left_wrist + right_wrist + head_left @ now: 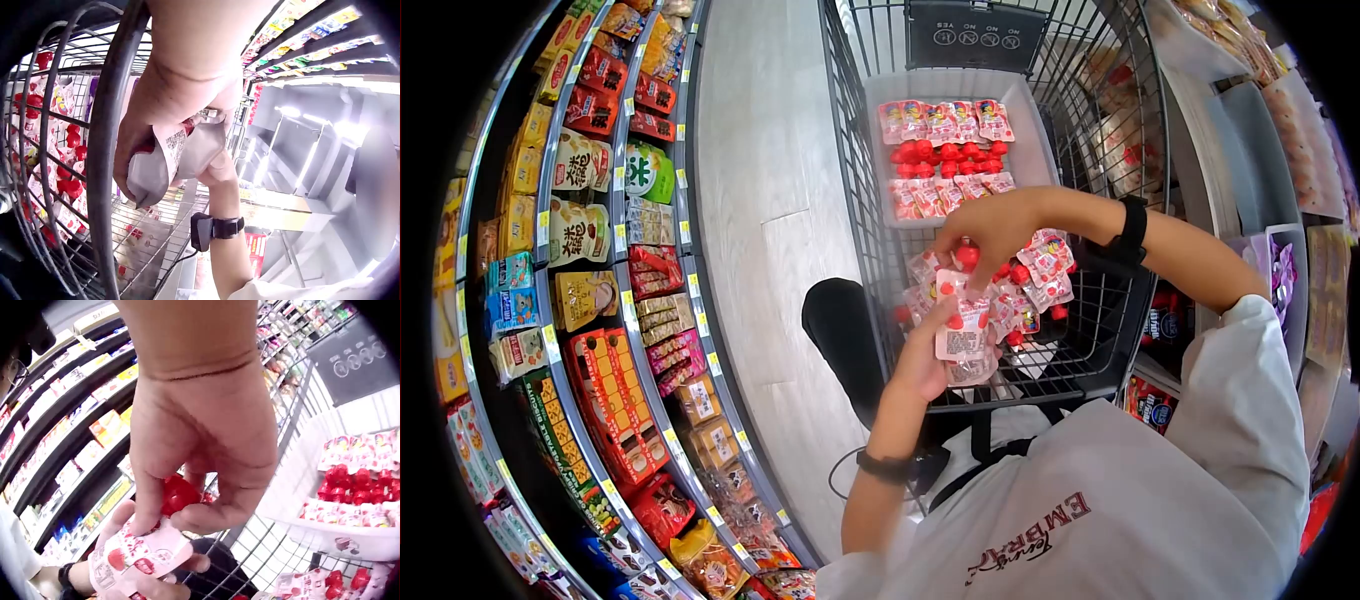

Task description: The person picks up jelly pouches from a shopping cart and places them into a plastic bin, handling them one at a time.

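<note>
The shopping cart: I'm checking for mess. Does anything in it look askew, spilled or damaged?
The loose pouches nearest the person look untidy: they lie jumbled at mixed angles in the cart, while the rowed pouches in the white bin line up neatly. I see no spill or damage.

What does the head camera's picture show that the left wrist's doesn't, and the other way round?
Only the head view shows the shirt's lettering and the cart's symbol panel.

Only the left wrist view shows ceiling lights.

Both show the cart and the left hand holding pouches.
</note>
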Motion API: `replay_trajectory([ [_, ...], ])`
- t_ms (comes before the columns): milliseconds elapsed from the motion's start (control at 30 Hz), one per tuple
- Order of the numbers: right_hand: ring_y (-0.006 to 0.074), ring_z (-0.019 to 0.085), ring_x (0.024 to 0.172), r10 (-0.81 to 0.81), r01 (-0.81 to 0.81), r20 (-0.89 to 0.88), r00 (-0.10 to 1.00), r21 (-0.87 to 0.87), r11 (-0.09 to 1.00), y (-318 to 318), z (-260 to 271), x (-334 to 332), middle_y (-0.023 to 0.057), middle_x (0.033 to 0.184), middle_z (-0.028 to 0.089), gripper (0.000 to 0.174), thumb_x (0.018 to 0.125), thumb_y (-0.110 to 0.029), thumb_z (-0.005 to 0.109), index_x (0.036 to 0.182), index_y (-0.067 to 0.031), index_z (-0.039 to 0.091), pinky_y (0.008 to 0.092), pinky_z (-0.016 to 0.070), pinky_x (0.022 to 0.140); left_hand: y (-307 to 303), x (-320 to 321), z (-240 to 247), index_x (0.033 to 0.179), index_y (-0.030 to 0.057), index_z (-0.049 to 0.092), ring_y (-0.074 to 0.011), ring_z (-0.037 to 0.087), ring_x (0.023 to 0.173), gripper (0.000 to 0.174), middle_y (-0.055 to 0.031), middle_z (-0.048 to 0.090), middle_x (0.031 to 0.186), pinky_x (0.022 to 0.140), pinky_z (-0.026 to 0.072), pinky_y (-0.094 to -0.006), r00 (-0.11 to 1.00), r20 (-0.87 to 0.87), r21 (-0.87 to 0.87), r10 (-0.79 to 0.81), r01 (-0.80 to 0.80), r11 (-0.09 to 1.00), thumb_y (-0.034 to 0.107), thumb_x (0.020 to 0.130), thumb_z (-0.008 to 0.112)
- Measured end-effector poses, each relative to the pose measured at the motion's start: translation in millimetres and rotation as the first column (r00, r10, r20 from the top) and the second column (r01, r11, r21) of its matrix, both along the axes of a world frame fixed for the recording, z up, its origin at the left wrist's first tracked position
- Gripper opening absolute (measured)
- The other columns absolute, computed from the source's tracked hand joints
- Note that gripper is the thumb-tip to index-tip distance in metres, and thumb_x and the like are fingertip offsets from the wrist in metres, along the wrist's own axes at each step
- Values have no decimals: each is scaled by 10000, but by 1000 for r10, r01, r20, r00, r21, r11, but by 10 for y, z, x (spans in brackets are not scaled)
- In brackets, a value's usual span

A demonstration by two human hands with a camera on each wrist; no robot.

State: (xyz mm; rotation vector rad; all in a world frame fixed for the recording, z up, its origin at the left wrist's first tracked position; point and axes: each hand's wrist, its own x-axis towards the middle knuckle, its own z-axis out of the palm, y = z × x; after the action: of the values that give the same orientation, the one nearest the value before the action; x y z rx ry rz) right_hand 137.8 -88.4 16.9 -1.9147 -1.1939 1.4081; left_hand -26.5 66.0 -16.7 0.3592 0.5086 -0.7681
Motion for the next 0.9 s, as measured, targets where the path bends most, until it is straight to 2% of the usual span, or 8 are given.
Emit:
replay_trajectory([
  [200, 143, 612, 631, -350, 354, 63, 934, -69, 933, -358, 241, 443, 75, 713, 599, 304, 705, -218, 782, 812, 11, 614, 313, 476, 524, 34, -13, -301, 1141, 33, 527, -283, 641, 817, 408, -142, 634, 1000, 723, 546, -471, 990, -69, -74, 125, -130, 989, 381, 927, 527],
  [233, 176, 620, 631, -384, 414, 242, 891, -83, 907, -425, 234, 580, 90, 720, 605, 281, 703, -200, 767, 793, 14, 609, 321, 489, 547, 39, 3, -271, 1154, 30, 525, -287, 639, 830, 423, -151, 637, 1030, 733, 541, -478, 984, -82, -59, 158, -163, 985, 386, 926, 527],
  [333, 310, 625, 653, -210, 328, 760, 615, -4, 945, -647, -15, 1059, 161, 803, 627, 230, 710, -159, 702, 814, 6, 580, 388, 521, 633, 12, 17, -121, 1228, -5, 495, -294, 622, 917, 413, -164, 610, 1142, 768, 533, -485, 988, -68, 70, 138, -133, 989, 255, 907, 486],
  [367, 310, 625, 653, -208, 324, 762, 613, -2, 946, -732, -266, 1195, 161, 803, 627, 230, 710, -159, 702, 814, 6, 580, 388, 521, 633, 13, 18, -104, 1257, -17, 480, -297, 617, 946, 422, -164, 598, 1172, 780, 532, -485, 990, -60, 84, 124, -119, 989, 192, 891, 462],
  [433, 379, 614, 756, -366, 447, 911, 189, 252, 858, -872, -860, 1344, 197, 928, 624, 241, 738, -140, 641, 917, -13, 544, 446, 511, 702, 51, 5, -127, 1312, -38, 436, -317, 598, 1029, 501, -165, 570, 1234, 827, 528, -505, 992, -64, 37, 106, -104, 994, 105, 832, 426],
  [633, 406, 632, 846, -421, 570, 894, 153, 268, 777, -743, -1833, 1251, 216, 991, 606, 228, 810, -67, 515, 1027, -6, 484, 494, 524, 703, 36, -9, -324, 1315, -61, 425, -334, 573, 1088, 583, -181, 528, 1290, 933, 476, -513, 993, 3, 63, 115, -115, 991, 111, 762, 489],
  [767, 381, 604, 948, -571, 677, 801, 180, 320, 663, -622, -1998, 1239, 194, 1100, 574, 361, 781, -111, 621, 1099, -23, 476, 463, 508, 776, 33, -11, -363, 1276, -105, 450, -313, 590, 1047, 572, -195, 554, 1236, 895, 507, -479, 993, 30, 87, 115, -118, 989, 112, 748, 484],
  [900, 366, 609, 940, -452, 577, 865, 217, 259, 774, -689, -1906, 1198, 150, 1229, 532, 332, 744, -182, 647, 1013, -7, 562, 439, 511, 794, 28, 3, -334, 1280, -110, 431, -334, 587, 1052, 586, -208, 541, 1249, 890, 511, -484, 993, 22, 97, 113, -114, 989, 101, 737, 493],
])
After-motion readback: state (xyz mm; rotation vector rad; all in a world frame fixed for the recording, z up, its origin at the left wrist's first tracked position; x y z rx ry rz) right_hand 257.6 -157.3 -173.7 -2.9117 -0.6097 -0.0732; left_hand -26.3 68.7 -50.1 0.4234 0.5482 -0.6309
